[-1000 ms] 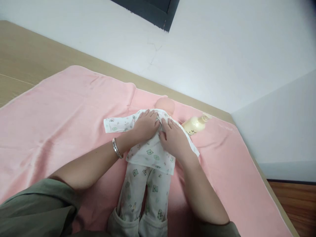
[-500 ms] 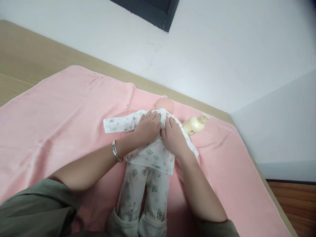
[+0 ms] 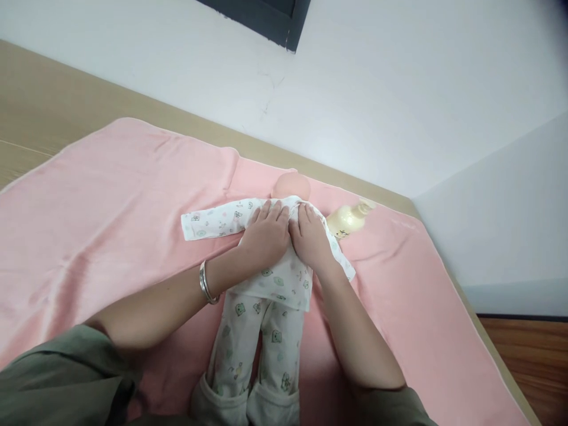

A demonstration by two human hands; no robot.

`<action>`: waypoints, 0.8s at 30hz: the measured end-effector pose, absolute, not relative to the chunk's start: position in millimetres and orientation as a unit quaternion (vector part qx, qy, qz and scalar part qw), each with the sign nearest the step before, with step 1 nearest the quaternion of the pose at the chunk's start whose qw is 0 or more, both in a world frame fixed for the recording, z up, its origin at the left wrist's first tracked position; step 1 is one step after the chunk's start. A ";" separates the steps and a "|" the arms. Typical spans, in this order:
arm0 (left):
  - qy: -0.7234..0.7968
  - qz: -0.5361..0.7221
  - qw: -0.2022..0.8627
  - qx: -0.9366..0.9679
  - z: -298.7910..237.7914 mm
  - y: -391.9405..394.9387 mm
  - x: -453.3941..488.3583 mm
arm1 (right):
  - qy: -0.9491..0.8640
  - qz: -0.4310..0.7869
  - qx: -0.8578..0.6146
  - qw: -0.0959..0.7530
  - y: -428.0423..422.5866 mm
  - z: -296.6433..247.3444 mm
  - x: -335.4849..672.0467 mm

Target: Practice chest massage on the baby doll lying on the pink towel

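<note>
A baby doll lies face up on a pink towel [image 3: 110, 195], its bare head [image 3: 290, 184] pointing toward the wall. It wears a white printed shirt [image 3: 284, 281] and matching trousers [image 3: 252, 349]. One sleeve [image 3: 213, 219] stretches out to the left. My left hand [image 3: 265, 234], with a silver bangle [image 3: 205, 283] on the wrist, and my right hand [image 3: 310, 239] sit side by side on the doll's chest. Their fingers curl over the shirt's front just below the collar, thumbs meeting in the middle and pinching the fabric.
A pale yellow pump bottle [image 3: 348, 219] lies on the towel just right of the doll's shoulder. The towel covers a light wooden surface [image 3: 39, 100] against a white wall. The surface's right edge drops to a brown floor [image 3: 523, 355].
Both hands have crept a little up the doll's chest toward the collar, staying together on the shirt. The doll and the bottle have not moved on the towel.
</note>
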State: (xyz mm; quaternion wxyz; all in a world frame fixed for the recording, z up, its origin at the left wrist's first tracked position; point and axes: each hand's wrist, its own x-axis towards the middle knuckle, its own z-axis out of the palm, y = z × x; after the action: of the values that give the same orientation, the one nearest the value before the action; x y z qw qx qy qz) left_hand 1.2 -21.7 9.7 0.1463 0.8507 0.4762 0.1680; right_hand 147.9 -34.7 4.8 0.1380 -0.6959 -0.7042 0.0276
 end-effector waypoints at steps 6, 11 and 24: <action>0.467 0.197 0.170 0.845 6.0 7.0 -10.8 | -0.730 -0.012 -0.677 0.087 -64.9 11.6 118.3; 0.489 0.187 0.140 0.840 3.3 -3.5 -5.6 | -0.718 0.043 -0.685 0.120 -54.9 12.3 126.4; 0.475 0.179 0.222 0.833 11.9 -0.5 -7.6 | -0.722 -0.002 -0.689 0.065 -54.5 10.9 128.0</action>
State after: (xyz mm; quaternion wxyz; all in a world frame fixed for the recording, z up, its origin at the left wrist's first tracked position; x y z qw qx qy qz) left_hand -7.6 -0.5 11.9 0.2217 0.8326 0.4748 0.1795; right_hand 128.0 -54.5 10.9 0.0655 -0.6892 -0.7216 -0.0016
